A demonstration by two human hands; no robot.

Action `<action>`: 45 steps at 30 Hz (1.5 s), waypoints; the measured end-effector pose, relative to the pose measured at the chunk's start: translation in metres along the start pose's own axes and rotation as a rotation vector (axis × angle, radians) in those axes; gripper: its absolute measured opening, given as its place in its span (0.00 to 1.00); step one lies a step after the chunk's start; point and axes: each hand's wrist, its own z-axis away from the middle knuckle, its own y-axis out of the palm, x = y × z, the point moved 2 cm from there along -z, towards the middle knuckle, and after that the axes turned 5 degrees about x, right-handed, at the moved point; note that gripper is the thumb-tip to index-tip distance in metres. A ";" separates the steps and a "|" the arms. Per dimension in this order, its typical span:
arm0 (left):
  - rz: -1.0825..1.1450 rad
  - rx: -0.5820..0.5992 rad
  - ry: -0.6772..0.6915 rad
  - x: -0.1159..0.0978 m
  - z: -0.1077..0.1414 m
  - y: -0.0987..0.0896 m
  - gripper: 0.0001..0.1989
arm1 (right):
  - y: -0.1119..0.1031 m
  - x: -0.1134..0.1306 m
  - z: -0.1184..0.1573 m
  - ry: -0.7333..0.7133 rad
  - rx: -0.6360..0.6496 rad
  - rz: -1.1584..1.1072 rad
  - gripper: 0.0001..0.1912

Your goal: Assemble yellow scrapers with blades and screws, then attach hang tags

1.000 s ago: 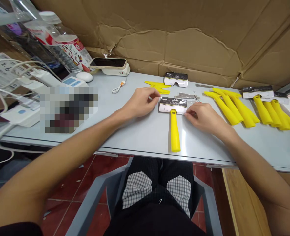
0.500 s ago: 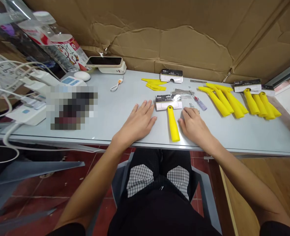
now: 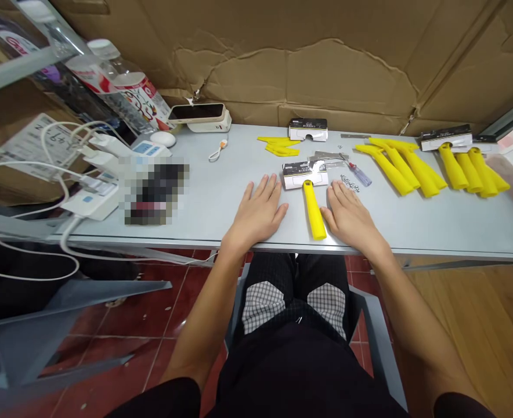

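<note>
A yellow-handled scraper (image 3: 314, 210) lies between my hands, its head covered by a black-and-white card sleeve (image 3: 305, 175). My left hand (image 3: 260, 212) rests flat on the table to the left of it, fingers spread, holding nothing. On the other side my right hand (image 3: 347, 213) lies palm down with fingers stretched out and nothing in it. Just beyond the right fingertips are small screws (image 3: 350, 184) and a screwdriver (image 3: 361, 174) with a clear handle. Thin metal blades (image 3: 328, 155) lie behind the card.
Several yellow handles (image 3: 407, 168) and carded scrapers (image 3: 454, 162) lie at the right. Flat yellow pieces (image 3: 280, 145) and another card sleeve (image 3: 308, 129) are at the back. Leftward stand a phone (image 3: 198, 112), bottles (image 3: 141, 98) and a power strip (image 3: 93, 197) with cables.
The camera view has shifted, so the table appears moved slightly. My right hand has flattened, its fingers now stretched out more. The left hand stays flat; the scraper stays between the hands.
</note>
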 end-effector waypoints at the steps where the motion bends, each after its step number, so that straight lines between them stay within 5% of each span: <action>1: -0.001 0.001 0.000 0.000 0.000 0.000 0.36 | 0.000 0.000 0.000 0.004 0.012 0.006 0.42; 10: -0.026 0.027 -0.003 -0.006 0.001 -0.003 0.36 | -0.019 0.005 -0.005 -0.023 -0.013 -0.005 0.34; 17: -0.002 -0.053 0.037 0.000 0.002 0.002 0.34 | -0.051 0.053 -0.028 0.064 -0.187 0.005 0.25; 21: -0.005 -0.052 0.035 -0.001 0.002 0.002 0.34 | -0.050 0.079 -0.045 0.045 -0.091 0.093 0.19; 26: 0.015 -0.087 0.015 -0.001 0.004 0.001 0.32 | -0.039 0.078 -0.047 0.006 0.001 0.123 0.22; 30: 0.075 -0.208 -0.032 0.004 0.006 0.001 0.30 | -0.034 0.065 -0.024 -0.053 0.023 0.113 0.27; 37: 0.063 -0.173 -0.034 0.006 0.010 0.000 0.27 | -0.038 0.033 0.055 -0.172 0.057 0.152 0.26; 42: 0.039 -0.219 -0.021 0.006 0.012 0.000 0.26 | -0.044 -0.028 0.122 -0.131 -0.033 0.120 0.24; 45: 0.039 -0.217 -0.011 0.006 0.012 0.000 0.26 | -0.066 -0.068 0.152 -0.059 -0.086 0.198 0.22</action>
